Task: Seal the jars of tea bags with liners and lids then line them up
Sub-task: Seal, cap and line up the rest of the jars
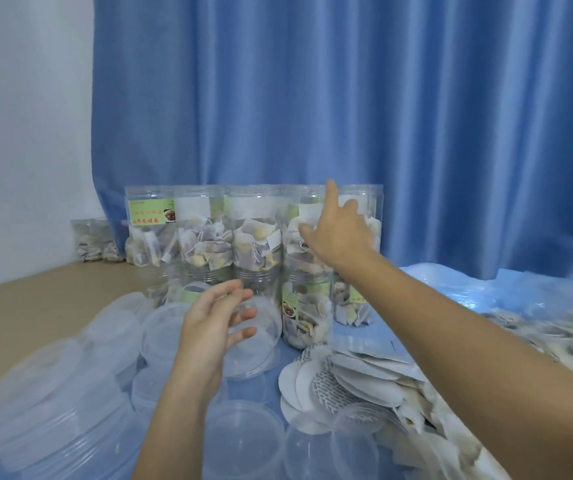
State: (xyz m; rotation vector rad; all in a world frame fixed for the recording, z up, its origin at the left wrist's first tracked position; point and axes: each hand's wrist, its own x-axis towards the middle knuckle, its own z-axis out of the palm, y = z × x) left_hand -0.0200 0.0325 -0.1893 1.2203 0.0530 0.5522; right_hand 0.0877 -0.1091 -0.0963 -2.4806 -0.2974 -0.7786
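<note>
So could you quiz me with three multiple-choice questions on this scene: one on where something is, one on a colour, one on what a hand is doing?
1. Where do the round white paper liners lie?
A. right of the clear plastic lids
B. on the stacked jars
C. on the beige surface, far left

2. What colour is the pleated curtain?
A. green
B. blue
C. red

3. How is the right hand?
A. curled into a fist
B. flat on the table
C. reaching to the upper clear plastic jars of tea bags, index finger up

Answers: A, the liners fan out beside the lids; B, blue folds fill the background; C, it is raised at the stack.
</note>
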